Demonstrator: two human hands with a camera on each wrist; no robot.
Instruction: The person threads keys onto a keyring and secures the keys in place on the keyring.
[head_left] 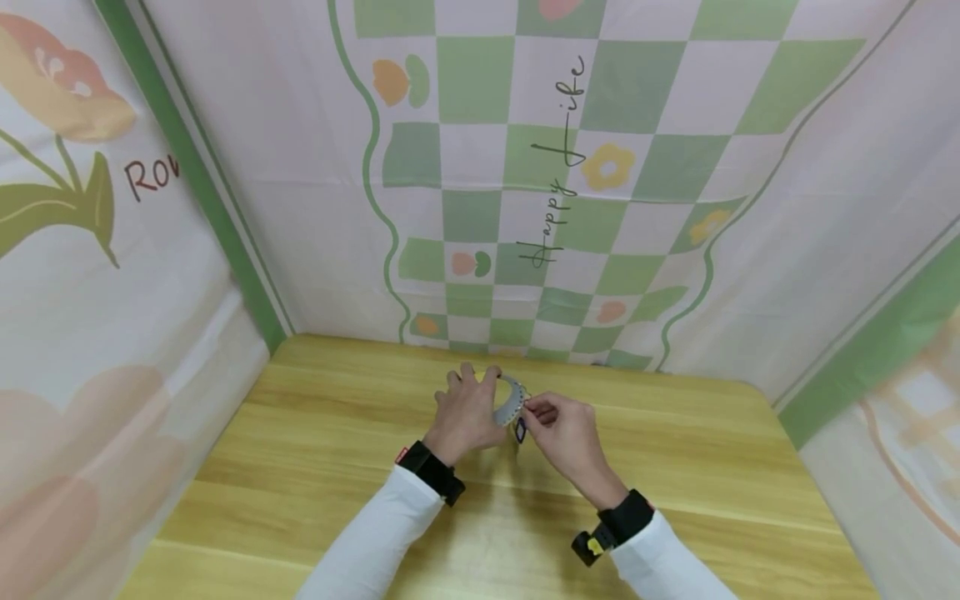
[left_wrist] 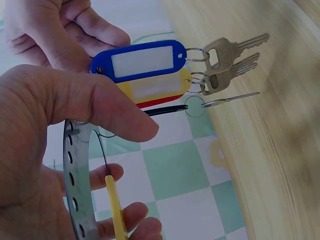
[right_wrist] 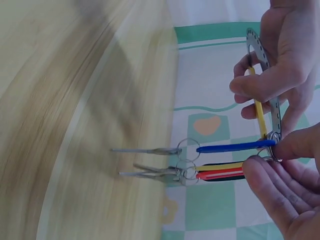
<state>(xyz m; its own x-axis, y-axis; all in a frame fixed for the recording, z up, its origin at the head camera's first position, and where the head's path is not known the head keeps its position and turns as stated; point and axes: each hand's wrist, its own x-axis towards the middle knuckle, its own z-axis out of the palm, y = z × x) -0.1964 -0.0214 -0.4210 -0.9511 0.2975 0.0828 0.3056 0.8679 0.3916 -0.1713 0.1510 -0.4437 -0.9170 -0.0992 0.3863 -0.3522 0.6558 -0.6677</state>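
My left hand point(head_left: 467, 414) grips a curved grey metal strip point(left_wrist: 76, 175) with a row of holes along it. A yellow sleeve point(left_wrist: 115, 205) on a thin wire runs beside the strip, between thumb and fingers. Small wire rings point(right_wrist: 272, 140) sit at the strip's lower end, where my right hand point(right_wrist: 287, 195) pinches with thumb and fingertips. From there a blue key tag point(left_wrist: 145, 60), a yellow key tag point(left_wrist: 160, 85), a red key tag point(right_wrist: 220, 174) and a black one point(left_wrist: 167, 111) stick out, carrying metal keys point(left_wrist: 225, 55). My right fingertips partly hide the small rings.
Both hands work above a wooden table point(head_left: 330, 417), toward its back edge. Behind it hangs a curtain point(head_left: 480, 208) with green checks and flowers. More printed cloth point(head_left: 135, 333) hangs at the left side.
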